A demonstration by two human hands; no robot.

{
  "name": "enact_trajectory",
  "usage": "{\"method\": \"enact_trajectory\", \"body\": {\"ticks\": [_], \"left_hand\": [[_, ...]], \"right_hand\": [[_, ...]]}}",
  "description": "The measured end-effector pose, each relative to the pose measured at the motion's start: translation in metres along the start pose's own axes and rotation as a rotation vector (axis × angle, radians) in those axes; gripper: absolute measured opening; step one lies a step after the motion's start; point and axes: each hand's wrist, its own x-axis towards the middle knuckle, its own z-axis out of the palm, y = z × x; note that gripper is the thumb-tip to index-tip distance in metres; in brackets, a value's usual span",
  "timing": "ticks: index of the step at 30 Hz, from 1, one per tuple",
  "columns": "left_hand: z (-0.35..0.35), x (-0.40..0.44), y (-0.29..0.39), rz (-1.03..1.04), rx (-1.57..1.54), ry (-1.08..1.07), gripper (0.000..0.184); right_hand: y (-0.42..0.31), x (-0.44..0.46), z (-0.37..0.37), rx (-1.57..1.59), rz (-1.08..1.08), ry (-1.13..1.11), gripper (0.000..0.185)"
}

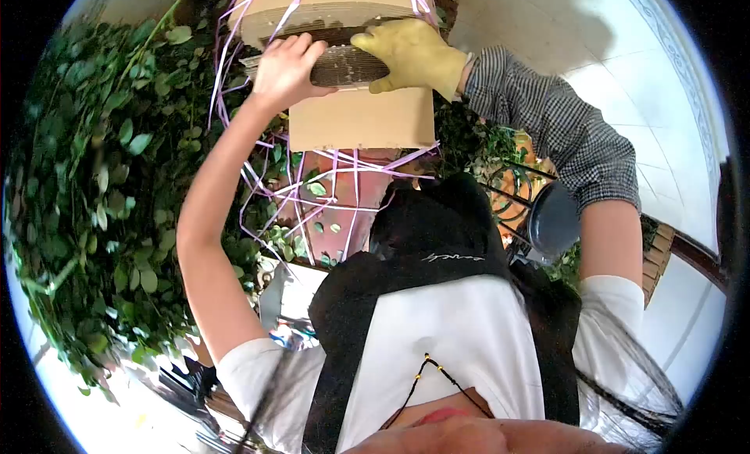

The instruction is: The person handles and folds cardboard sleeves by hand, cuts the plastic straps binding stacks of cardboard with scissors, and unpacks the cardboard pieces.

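Note:
A stack of flat cardboard sheets (359, 118) lies at the top middle, with its layered edges facing up between my hands. My bare left hand (285, 70) grips the left end of the stack, with the fingers bent over its edge and the thumb along the near side. On my right hand (414, 57) is a yellow work glove. Its thumb and fingers are spread around the right part of the same sheets. Directly behind stands more layered cardboard (336, 5). Purple-pink strapping strips (355, 173) lie loosely below and beside the stack.
A large heap of leafy green branches (101, 181) fills the left side. To the right are a dark round stool seat (555, 220) with black metal scrollwork and more greenery. Pale tiles (625, 87) cover the floor at right, near a brown slatted item (658, 259).

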Motion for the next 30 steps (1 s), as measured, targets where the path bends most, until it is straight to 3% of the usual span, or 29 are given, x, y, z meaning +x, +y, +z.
{"method": "enact_trajectory", "body": {"ticks": [1,4,6,7,8,11,13,15,17,19,20,24,27,29,30], "left_hand": [[0.004,-0.008,0.008,-0.027,0.024,0.007,0.070],[0.026,-0.048,0.038,-0.090,0.143,0.026,0.066],[0.053,-0.086,0.060,-0.145,0.223,-0.019,0.072],[0.061,-0.099,0.069,-0.210,0.143,-0.245,0.088],[0.074,-0.113,0.075,-0.199,0.153,-0.156,0.088],[0.104,-0.120,0.077,-0.157,0.163,0.117,0.082],[0.109,-0.116,0.079,-0.187,0.097,0.250,0.067],[0.103,-0.114,0.074,-0.179,0.112,0.261,0.063],[0.077,-0.103,0.064,-0.143,0.162,0.205,0.070],[0.033,-0.078,0.048,-0.117,0.098,0.050,0.066],[0.024,-0.068,0.038,-0.057,0.097,0.046,0.075],[0.027,-0.056,0.022,0.044,0.120,0.110,0.056],[0.023,-0.050,0.020,0.035,0.065,0.121,0.048],[0.021,-0.049,0.014,0.037,0.037,0.025,0.075],[0.018,-0.042,0.009,0.042,0.019,0.020,0.072]], "right_hand": [[-0.009,-0.004,0.003,-0.012,-0.009,0.011,0.074],[-0.064,-0.028,0.007,-0.149,0.239,-0.162,0.088],[-0.076,-0.055,0.074,-0.333,0.218,0.201,0.090],[-0.084,-0.072,0.083,-0.312,0.210,0.315,0.055],[-0.093,-0.085,0.087,-0.174,0.340,0.236,0.052],[-0.082,-0.106,0.105,-0.287,0.282,0.293,0.049],[-0.078,-0.104,0.107,-0.309,0.273,0.291,0.047],[-0.074,-0.094,0.098,-0.327,0.254,0.299,0.045],[-0.067,-0.083,0.080,-0.233,0.255,0.291,0.044],[-0.058,-0.068,0.041,-0.193,0.269,0.205,0.046],[-0.056,-0.063,0.035,-0.192,0.283,0.213,0.046],[-0.044,-0.053,0.047,-0.386,0.274,0.424,0.050],[-0.035,-0.061,0.054,-0.319,0.209,0.337,0.053],[-0.026,-0.061,0.046,-0.286,0.184,0.296,0.053],[-0.022,-0.057,0.039,-0.254,0.191,0.229,0.055]]}}
